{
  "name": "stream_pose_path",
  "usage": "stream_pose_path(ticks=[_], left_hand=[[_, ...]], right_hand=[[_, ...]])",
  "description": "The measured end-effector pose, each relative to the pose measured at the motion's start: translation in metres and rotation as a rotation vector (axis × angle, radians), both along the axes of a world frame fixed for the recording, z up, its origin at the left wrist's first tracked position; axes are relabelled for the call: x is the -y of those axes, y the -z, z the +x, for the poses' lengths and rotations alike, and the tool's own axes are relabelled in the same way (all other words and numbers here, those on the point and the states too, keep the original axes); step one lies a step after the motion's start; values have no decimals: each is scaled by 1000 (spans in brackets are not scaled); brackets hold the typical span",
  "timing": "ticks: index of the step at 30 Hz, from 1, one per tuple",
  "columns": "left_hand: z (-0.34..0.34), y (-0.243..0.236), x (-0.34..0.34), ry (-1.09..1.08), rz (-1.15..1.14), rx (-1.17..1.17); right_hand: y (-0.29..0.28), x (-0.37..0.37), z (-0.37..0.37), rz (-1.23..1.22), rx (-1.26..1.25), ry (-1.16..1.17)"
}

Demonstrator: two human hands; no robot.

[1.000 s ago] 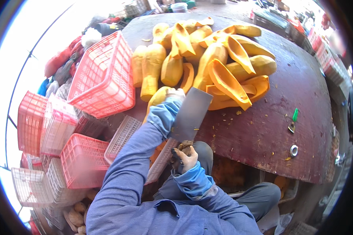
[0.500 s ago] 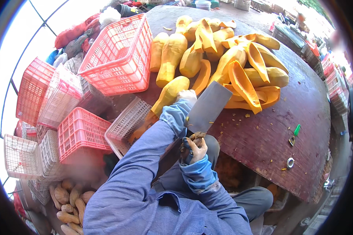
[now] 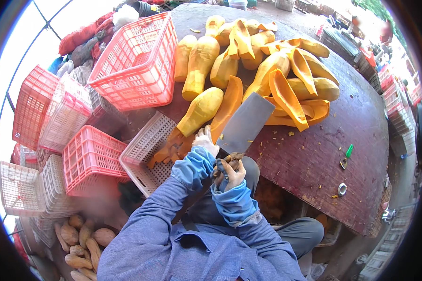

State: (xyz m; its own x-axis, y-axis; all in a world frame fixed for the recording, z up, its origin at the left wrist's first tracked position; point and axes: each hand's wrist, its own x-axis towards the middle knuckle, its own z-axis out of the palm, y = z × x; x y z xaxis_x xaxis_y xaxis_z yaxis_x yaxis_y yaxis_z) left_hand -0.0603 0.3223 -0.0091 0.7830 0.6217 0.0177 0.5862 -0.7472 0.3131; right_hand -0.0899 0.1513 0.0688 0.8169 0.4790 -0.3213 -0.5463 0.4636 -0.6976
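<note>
A broad grey cleaver [image 3: 247, 122] is in my right hand [image 3: 230, 174], whose fingers are wrapped round its handle; the blade points up and away over the table edge. My left hand [image 3: 206, 141] is closed at the near end of a long, hollowed orange squash half [image 3: 228, 105]; its fingertips are partly hidden. Just beyond that hand lies a whole peeled yellow squash [image 3: 200, 111]. Orange squash pieces [image 3: 171, 152] hang over the rim of a pale crate [image 3: 135, 157] to its left.
Peeled squashes and hollowed halves [image 3: 284, 98] are heaped on the dark red table [image 3: 309, 168]. A pink crate [image 3: 138, 75] stands at the table's left. More crates [image 3: 93, 154] and unpeeled squashes [image 3: 82, 239] are lower left. A metal ring [image 3: 342, 189] lies at the right.
My left hand has come back toward me, and the hollowed squash half has slid nearer with it. The cleaver and my right hand stay nearly in place. The view has shifted slightly.
</note>
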Motion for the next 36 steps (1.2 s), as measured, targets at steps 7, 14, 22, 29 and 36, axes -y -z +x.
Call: stream_pose_path(ticks=[7,14,22,29,36], left_hand=[[25,-54,-10,-144,-392,-141],[-47,-23,-55,-13,-1046,144],[-202,-63,-64,72,-1173,485],[-315,-84,-99,-197,-1064,503],[-371,-72,-97,-228,-1230,496]], right_hand=[[-19,2,-1,-32,28,54],[-26,5,-6,-47,18,23],[-64,10,19,-581,801,-107],[-113,-52,8,-668,1295,-322],[-3,-83,0,-1008,1353,-792]])
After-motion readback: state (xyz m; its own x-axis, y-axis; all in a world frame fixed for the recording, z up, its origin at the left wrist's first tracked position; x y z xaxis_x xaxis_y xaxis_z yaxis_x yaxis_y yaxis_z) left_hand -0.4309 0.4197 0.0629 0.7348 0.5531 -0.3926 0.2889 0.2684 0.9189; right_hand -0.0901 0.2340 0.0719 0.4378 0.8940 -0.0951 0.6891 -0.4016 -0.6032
